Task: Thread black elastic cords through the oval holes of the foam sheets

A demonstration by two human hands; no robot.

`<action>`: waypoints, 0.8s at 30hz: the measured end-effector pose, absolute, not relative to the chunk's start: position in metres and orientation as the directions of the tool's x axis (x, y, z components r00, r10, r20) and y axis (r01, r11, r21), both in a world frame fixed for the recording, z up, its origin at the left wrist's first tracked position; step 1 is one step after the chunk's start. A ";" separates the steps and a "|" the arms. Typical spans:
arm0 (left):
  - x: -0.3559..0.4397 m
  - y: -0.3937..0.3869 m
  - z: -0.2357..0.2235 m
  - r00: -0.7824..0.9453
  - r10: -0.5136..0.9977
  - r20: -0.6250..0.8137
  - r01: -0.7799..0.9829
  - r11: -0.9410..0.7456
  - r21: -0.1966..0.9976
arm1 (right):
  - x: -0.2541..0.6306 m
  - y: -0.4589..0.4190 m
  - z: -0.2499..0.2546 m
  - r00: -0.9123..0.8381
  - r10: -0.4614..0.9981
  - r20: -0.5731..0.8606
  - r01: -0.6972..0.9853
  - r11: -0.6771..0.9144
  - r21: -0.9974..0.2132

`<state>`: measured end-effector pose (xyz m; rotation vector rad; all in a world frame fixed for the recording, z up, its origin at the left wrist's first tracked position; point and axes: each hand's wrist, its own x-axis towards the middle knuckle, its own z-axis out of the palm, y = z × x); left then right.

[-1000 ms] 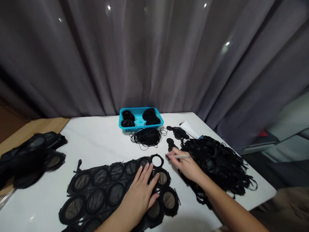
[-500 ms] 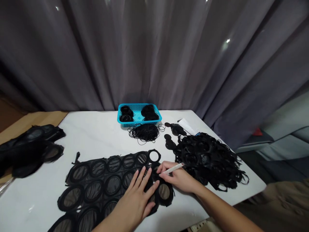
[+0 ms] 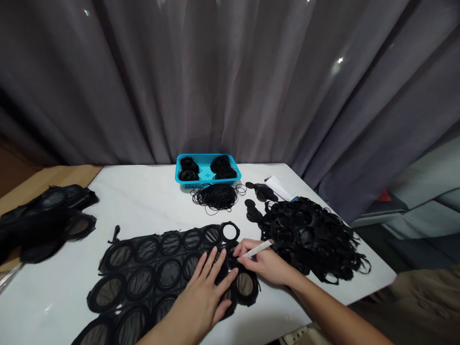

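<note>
The ringed sheet (image 3: pixel 169 274) looks like thin, sheer, puckered black cloth, on a smooth tabletop (image 3: pixel 140 203) with a faint gloss. At the sheet's 1 o'clock, the perforated basket (image 3: pixel 210 182) looks like plastic; the curtain (image 3: pixel 201 81) at 12 o'clock is matt cloth.

- Before you, on the white table (image 3: pixel 143 201): black ring-patterned mesh sheet (image 3: pixel 168 273).
- Behind it: blue rectangular plastic basket (image 3: pixel 208 181).
- Right of your sheet: tangled black fabric heap (image 3: pixel 312 235).

black sheet (image 3: pixel 168 275) partly hidden under left hand (image 3: pixel 204 299); near end cut off.
</note>
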<state>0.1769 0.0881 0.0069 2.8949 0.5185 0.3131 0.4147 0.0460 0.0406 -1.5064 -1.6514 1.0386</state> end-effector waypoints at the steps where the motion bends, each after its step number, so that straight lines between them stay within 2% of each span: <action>1: 0.177 0.088 0.009 0.918 0.359 0.169 0.320 -0.921 0.222 | 0.415 0.046 0.040 -0.110 0.994 -0.016 0.493 0.040 -0.869; 6: 0.175 0.085 0.012 0.934 0.328 0.139 0.281 -0.918 0.279 | 0.419 0.046 0.042 -0.129 0.987 0.100 0.616 0.159 -0.772; 11: 0.172 0.076 0.006 0.940 0.312 0.138 0.258 -0.915 0.311 | 0.420 0.042 0.046 -0.144 0.989 0.019 0.573 0.099 -0.813; 15: 0.173 0.073 0.006 0.936 0.334 0.110 0.295 -0.916 0.272 | 0.419 0.042 0.045 -0.151 0.988 -0.006 0.544 0.078 -0.836; 18: 0.175 0.074 0.005 0.914 0.378 0.145 0.340 -0.911 0.235 | 0.418 0.043 0.043 -0.154 0.988 -0.010 0.529 0.074 -0.845; 24: 0.175 0.073 0.002 0.913 0.377 0.159 0.349 -0.920 0.178 | 0.418 0.045 0.038 -0.165 0.986 0.010 0.525 0.096 -0.846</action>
